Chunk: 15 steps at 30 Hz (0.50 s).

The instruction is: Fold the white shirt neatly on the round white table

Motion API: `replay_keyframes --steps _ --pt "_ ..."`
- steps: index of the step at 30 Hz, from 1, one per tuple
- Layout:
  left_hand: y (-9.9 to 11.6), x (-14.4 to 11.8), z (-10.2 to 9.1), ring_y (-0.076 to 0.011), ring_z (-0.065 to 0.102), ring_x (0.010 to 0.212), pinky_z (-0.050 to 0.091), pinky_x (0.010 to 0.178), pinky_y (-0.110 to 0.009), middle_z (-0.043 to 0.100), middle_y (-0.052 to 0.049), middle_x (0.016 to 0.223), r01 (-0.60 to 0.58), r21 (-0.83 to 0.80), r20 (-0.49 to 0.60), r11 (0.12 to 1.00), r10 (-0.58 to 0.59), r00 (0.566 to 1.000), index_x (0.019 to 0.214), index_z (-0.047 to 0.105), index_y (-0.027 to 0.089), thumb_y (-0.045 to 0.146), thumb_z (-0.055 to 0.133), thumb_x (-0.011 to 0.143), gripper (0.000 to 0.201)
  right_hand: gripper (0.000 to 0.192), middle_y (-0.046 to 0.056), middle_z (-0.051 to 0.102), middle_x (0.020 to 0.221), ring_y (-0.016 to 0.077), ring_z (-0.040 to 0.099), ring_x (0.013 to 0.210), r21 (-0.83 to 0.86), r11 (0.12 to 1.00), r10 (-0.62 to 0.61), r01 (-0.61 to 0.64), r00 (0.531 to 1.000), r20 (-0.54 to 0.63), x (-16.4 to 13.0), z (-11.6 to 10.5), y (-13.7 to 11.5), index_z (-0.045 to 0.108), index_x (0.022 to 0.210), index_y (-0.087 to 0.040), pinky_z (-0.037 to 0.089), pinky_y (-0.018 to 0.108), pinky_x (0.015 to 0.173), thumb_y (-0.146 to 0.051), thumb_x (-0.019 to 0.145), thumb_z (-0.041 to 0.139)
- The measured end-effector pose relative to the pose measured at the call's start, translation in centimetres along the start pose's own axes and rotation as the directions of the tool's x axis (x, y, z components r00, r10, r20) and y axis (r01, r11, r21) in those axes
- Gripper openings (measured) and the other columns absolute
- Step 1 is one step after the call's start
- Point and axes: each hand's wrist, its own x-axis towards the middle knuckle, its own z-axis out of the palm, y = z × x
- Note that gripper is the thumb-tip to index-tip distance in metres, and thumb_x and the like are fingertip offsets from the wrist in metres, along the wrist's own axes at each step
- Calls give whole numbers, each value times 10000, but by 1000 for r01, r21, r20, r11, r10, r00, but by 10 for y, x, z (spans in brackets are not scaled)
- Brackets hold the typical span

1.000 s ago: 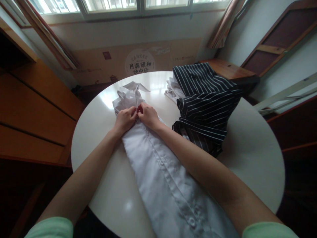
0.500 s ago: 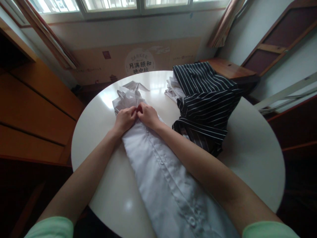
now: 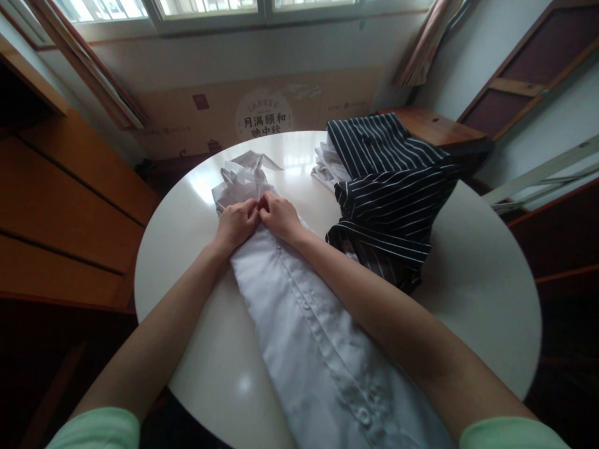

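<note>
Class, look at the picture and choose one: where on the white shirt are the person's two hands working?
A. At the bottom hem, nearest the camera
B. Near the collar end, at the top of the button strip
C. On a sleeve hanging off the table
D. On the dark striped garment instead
B: the left hand and right hand meet fingertip to fingertip on the white shirt just below its crumpled collar, at the far end of the button strip.

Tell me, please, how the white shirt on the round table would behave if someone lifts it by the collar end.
The white shirt is thin cloth that bunches under both hands, so it would likely droop limply. It looks light for its size. On the glossy table it would probably slide easily, and its long folded shape may open.
</note>
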Motion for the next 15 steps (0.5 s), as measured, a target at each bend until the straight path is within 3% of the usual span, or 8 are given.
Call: replay_keyframes --steps 15 --pt "0 0 0 -225 626 772 400 696 -292 672 -84 802 -8 50 10 999 7 1000 813 585 168 271 365 883 253 233 69 654 926 178 595 842 -17 1000 -7 7 1000 5 0 0 -1 572 944 -153 434 270 752 -192 804 390"
